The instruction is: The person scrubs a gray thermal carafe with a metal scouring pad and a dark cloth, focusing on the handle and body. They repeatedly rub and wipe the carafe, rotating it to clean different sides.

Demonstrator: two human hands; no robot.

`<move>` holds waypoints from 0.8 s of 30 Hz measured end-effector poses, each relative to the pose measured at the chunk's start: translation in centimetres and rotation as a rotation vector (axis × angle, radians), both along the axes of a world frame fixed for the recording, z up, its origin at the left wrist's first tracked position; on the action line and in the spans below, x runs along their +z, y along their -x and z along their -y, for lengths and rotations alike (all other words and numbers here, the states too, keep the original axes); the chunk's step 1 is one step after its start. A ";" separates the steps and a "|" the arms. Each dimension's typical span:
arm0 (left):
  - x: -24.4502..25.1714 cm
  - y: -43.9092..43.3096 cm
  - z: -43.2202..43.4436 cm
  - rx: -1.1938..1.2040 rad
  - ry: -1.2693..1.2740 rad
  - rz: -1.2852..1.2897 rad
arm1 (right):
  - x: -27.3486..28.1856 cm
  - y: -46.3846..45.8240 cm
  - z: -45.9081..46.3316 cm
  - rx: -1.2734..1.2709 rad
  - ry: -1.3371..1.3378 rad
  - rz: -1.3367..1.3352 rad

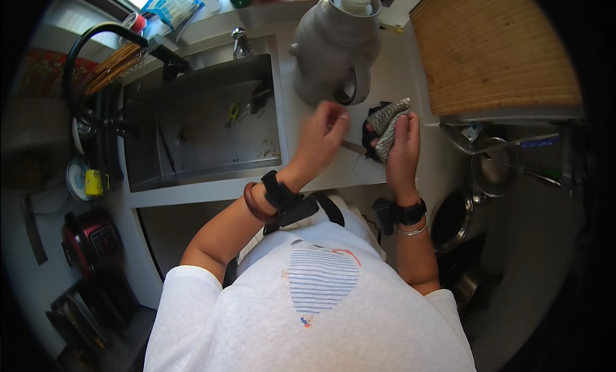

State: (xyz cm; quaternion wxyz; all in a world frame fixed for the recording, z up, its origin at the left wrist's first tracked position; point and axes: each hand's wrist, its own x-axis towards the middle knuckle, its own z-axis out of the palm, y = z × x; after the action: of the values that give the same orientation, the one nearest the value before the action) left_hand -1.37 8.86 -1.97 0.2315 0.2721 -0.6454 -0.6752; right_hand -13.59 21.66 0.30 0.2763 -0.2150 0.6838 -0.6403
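Observation:
My right hand (404, 143) holds a crumpled, silvery, textured cloth or pad (386, 124), folded over, above the counter. Under it lies a dark crumpled thing (369, 136), which I cannot name, partly hidden by the cloth. My left hand (326, 133) is slightly blurred, raised over the counter between the sink and the cloth, its fingers curled; whether anything is between them I cannot tell. A narrow flat strip, perhaps a knife blade (355, 147), shows between my hands. Behind my left hand stands a grey vacuum jug (337, 40) with a white stopper.
To the left is a steel sink (284, 131) with green-handled scissors (233, 113) inside and a black faucet (91, 30) over it. A wooden cutting board (500, 49) stands at the right. Pans (452, 220) are below it. Bags and jars line the back ledge.

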 end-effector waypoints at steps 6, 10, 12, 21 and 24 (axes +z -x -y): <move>0.1 -0.8 -4.0 0.087 -0.290 -0.208 | -1.5 -5.0 2.1 0.244 -0.098 -0.819; -0.8 -1.9 -1.9 0.184 -0.363 -0.126 | 0.0 -3.4 1.8 0.226 -0.112 -0.509; -0.7 -1.8 -0.2 0.206 -0.244 -0.203 | 1.5 -1.4 1.8 0.108 -0.167 -0.438; 1.2 0.4 3.5 0.298 0.004 -0.265 | 3.2 1.0 5.8 0.214 -0.271 -0.375; 1.2 0.7 3.5 0.279 0.033 -0.256 | 3.0 0.9 5.9 0.223 -0.252 -0.366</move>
State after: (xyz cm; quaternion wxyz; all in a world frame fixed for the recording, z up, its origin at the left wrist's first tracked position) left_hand -2.03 5.40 -0.79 0.4074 0.2673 -0.5776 -0.6549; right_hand -14.53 15.73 3.28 0.2414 -0.3652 0.7689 -0.4660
